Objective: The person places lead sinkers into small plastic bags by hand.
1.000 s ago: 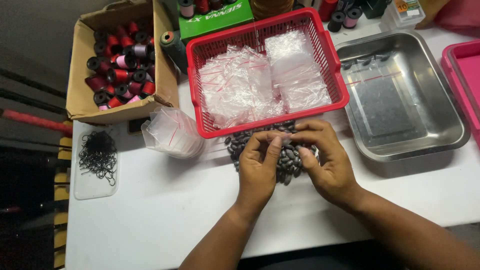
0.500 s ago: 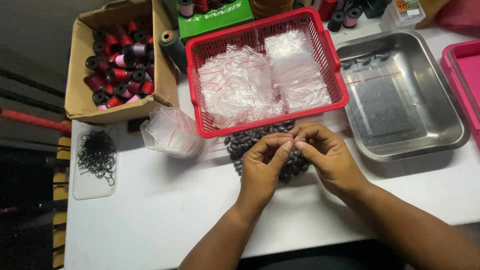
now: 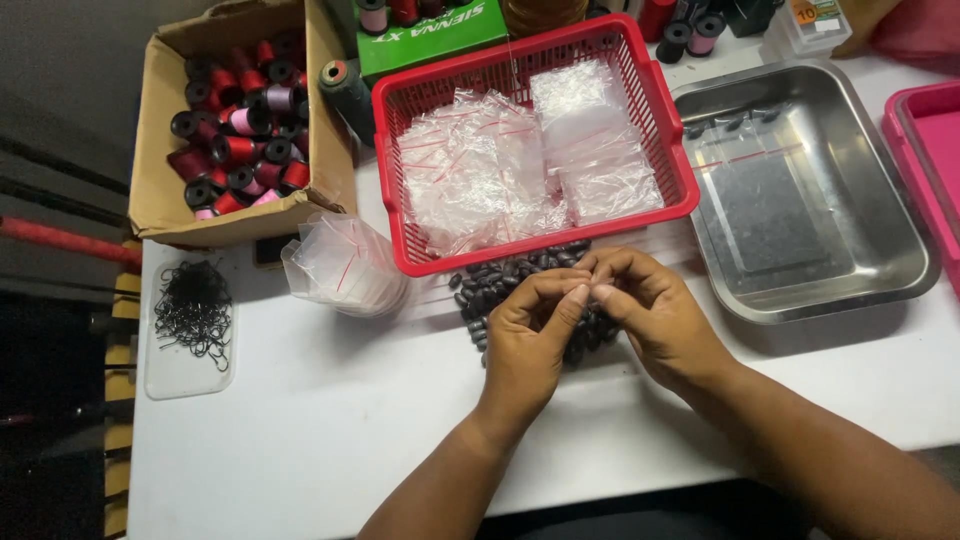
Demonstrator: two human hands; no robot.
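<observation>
Both hands meet over a pile of small dark beads (image 3: 505,285) on the white tabletop (image 3: 330,430), just in front of the red basket (image 3: 400,140) of clear plastic bags. The left hand (image 3: 528,335) and right hand (image 3: 655,315) pinch fingertips together; what they grip is too small to tell. A steel tray (image 3: 880,200) sits to the right.

Brown cardboard box (image 3: 160,205) far left, green box (image 3: 430,40) top centre, perhaps a small labelled clear case (image 3: 815,22) top right
</observation>
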